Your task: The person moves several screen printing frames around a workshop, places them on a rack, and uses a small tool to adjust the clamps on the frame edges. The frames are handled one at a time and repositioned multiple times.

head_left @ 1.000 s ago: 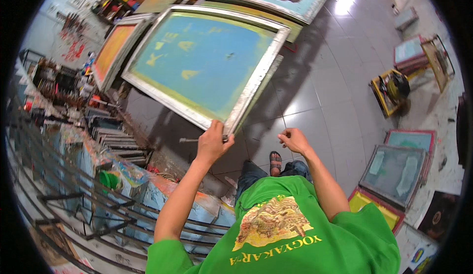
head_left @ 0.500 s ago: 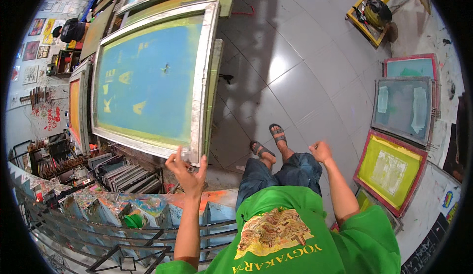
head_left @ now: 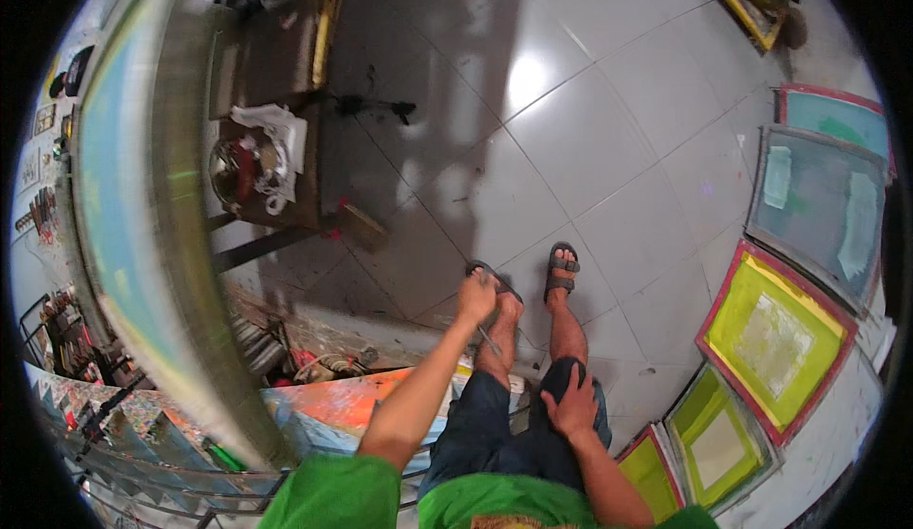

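My left hand [head_left: 478, 299] is closed, above my left sandal. A thin grey rod-like metal tool [head_left: 490, 341] sticks out below its fingers; its exact kind cannot be made out. My right hand [head_left: 573, 403] lies with fingers spread on the leg of my dark shorts, holding nothing. Off to the left, a large screen-printing frame [head_left: 128, 186] with blue and yellow mesh appears steeply angled and blurred, with a board [head_left: 190, 186] along its right side. Neither hand touches it.
Left of centre, a dark wooden stand [head_left: 276, 63] carries a white plastic bag [head_left: 282, 144]. A paint-splattered ledge [head_left: 352, 401] runs nearby. Along the right wall lean several screens, including a yellow one with a red frame [head_left: 827, 367]. A yellow-framed stand [head_left: 742, 6] is at far right.
My left hand has left the screen's near corner and moved right. My right hand has lowered onto my leg. The view has shifted; the screen now appears farther left and steeply angled, exposing the stand.
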Demonstrator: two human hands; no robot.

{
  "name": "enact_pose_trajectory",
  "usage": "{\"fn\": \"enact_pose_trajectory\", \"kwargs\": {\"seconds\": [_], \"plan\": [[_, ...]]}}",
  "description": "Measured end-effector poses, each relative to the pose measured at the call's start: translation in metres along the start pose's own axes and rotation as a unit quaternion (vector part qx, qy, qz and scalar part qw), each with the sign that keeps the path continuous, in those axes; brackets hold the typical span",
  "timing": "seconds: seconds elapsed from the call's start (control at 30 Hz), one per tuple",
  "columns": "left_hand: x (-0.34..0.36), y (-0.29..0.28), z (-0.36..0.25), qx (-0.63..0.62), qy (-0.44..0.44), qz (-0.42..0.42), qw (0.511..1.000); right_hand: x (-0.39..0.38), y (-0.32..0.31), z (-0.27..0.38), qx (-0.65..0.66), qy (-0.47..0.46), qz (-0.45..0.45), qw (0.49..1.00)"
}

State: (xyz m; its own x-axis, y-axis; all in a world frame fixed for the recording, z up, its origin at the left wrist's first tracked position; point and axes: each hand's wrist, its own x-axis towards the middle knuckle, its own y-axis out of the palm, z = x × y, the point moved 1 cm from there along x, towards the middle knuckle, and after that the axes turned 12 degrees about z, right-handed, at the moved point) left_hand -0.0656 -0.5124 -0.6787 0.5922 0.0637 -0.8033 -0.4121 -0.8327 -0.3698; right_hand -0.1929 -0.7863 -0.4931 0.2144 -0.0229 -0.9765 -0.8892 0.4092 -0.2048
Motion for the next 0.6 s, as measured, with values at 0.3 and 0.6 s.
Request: {"fn": "enact_pose_trajectory", "kwargs": {"seconds": [0.3,0.6], "plan": [[0.348,0.018,0.12,0.107,-0.209,-0.1,0.967,0.051,-0.083,0.022,-0.057,-0.089,-0.148,0.983],[0.402,0.047,0.237,0.377,-0.127,-0.03,0.917,0.086,-0.056,-0.018,0.005,-0.061,-0.048,0.997]]}}
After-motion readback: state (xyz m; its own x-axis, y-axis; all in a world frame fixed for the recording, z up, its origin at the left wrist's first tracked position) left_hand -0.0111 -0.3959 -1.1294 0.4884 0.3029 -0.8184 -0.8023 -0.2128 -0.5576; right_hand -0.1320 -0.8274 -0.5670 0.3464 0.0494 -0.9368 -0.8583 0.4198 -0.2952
